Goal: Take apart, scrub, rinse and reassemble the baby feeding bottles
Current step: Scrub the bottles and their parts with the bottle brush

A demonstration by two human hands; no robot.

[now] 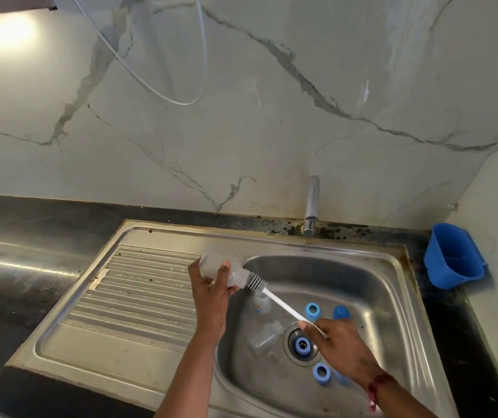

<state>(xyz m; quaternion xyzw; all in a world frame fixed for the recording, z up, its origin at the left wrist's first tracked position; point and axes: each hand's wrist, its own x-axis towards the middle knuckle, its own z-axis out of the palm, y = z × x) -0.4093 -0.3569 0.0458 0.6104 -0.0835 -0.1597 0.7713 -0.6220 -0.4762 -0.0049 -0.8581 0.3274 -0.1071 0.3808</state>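
My left hand (211, 294) grips a clear baby bottle (226, 268) held on its side over the left rim of the sink basin (371, 285), mouth pointing right. My right hand (338, 348) holds the white handle of a bottle brush (275, 300); its bristle head sits at the bottle's mouth, partly inside. In the basin lie two more clear bottles (264, 337) (262, 304), several blue collar rings (312, 310) (302, 345) (321, 372) and a blue cap (341, 312).
A ribbed steel drainboard (139, 285) lies left of the basin, set in a black countertop (9, 236). A chrome tap (312, 203) stands behind the basin, no water running. A blue plastic bin (453, 254) sits at the right against the marble wall.
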